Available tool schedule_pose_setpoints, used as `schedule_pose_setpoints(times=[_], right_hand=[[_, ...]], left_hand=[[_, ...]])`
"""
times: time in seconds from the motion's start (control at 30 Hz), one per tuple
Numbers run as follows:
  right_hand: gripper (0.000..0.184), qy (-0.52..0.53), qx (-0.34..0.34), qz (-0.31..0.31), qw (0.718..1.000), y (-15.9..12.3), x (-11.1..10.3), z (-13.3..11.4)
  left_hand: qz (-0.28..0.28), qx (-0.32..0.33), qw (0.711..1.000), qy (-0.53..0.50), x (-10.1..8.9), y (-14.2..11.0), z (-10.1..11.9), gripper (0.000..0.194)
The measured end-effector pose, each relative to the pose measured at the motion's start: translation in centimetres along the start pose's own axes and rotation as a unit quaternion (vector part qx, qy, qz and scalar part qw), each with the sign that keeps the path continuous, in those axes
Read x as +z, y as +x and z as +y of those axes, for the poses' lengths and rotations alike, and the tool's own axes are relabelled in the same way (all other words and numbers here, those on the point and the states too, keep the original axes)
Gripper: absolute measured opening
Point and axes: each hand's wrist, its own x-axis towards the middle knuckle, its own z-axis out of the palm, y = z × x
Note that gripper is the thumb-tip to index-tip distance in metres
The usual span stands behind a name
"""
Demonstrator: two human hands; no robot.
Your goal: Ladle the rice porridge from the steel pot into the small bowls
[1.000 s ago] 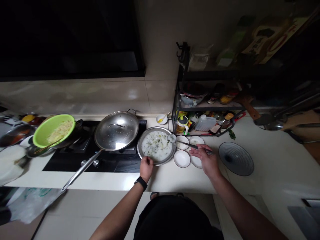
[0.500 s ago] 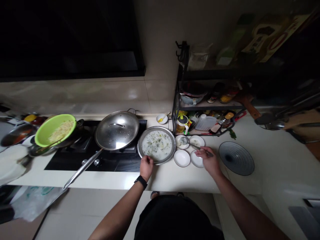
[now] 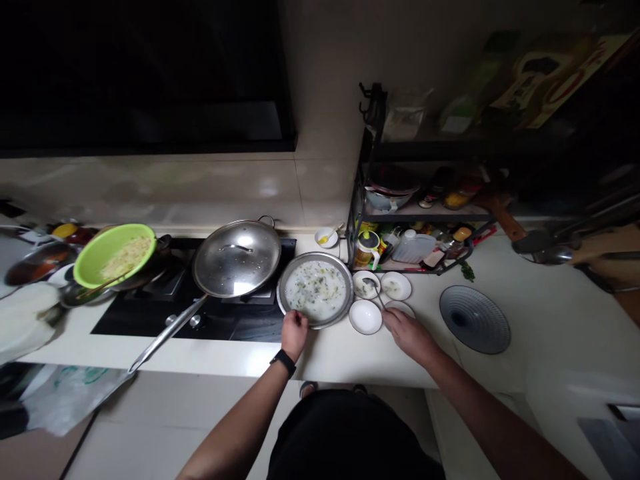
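My left hand (image 3: 294,335) rests on the near rim of a round steel tray (image 3: 315,255), its fingers curled over the edge. The tray holds a pale porridge (image 3: 315,290) flecked with green. My right hand (image 3: 409,335) is to the right of the tray, its fingertips at the handle of a metal ladle (image 3: 374,291). The ladle's head lies in a small white bowl (image 3: 357,285). Close by are an empty white bowl (image 3: 365,317), a white bowl of pale liquid (image 3: 396,285), and a white dish (image 3: 400,307) partly hidden by my right hand.
A lidded pan (image 3: 237,259) with a long steel handle sits on the black glass hob (image 3: 240,327). Left of it is a green colander of noodles (image 3: 114,257). A dark metal rack (image 3: 415,217) of bottles stands behind the bowls, and a striped dark plate (image 3: 475,319) lies right.
The ladle has moved from the tray's right rim into the small white bowl. My right hand has shifted left and toward me. My left hand stays on the rim.
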Motion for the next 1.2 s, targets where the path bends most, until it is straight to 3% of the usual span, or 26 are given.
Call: schedule_pose_setpoints(times=[0.13,0.27,0.37,0.43,0.6,0.7,0.77,0.87,0.97,1.07,1.2], right_hand=[[0.024,0.147,0.098,0.104,0.979,0.5,-0.3,-0.9],[0.027,0.340,0.247,0.198,0.885,1.9,-0.7,-3.2],[0.033,0.426,0.268,0.188,0.844,3.2,-0.3,-5.0],[0.033,0.434,0.247,0.150,0.853,3.9,0.2,-5.9],[0.026,0.343,0.168,0.077,0.921,4.8,2.2,-6.9],[0.026,0.346,0.173,0.063,0.920,4.9,3.4,-7.3],[0.031,0.403,0.221,0.060,0.886,5.0,4.1,-7.6],[0.043,0.510,0.324,0.089,0.791,5.5,4.4,-7.9],[0.048,0.585,0.379,0.114,0.708,6.1,3.7,-7.8],[0.048,0.620,0.385,0.124,0.672,6.4,2.5,-7.6],[0.048,0.627,0.379,0.138,0.667,6.4,1.1,-7.3]], left_hand=[[0.008,-0.002,1.000,0.001,0.0,-0.1,0.2,0.011],[0.008,-0.003,1.000,0.002,0.0,-0.2,0.3,0.011],[0.006,-0.007,1.000,0.004,0.0,-0.2,0.3,0.010],[0.000,-0.009,1.000,0.000,0.0,-0.2,0.2,0.010],[0.000,-0.007,1.000,-0.004,0.0,-0.2,0.2,0.011],[0.002,-0.007,1.000,-0.002,0.1,-0.2,0.3,0.012],[0.003,-0.005,1.000,0.001,0.1,-0.3,0.3,0.012],[0.003,-0.002,1.000,0.004,0.0,-0.3,0.2,0.012],[0.002,-0.003,1.000,0.007,0.0,-0.3,0.2,0.011],[-0.002,-0.009,1.000,0.009,-0.1,-0.2,0.4,0.011],[-0.008,-0.016,1.000,0.014,-0.2,-0.2,0.5,0.010]])
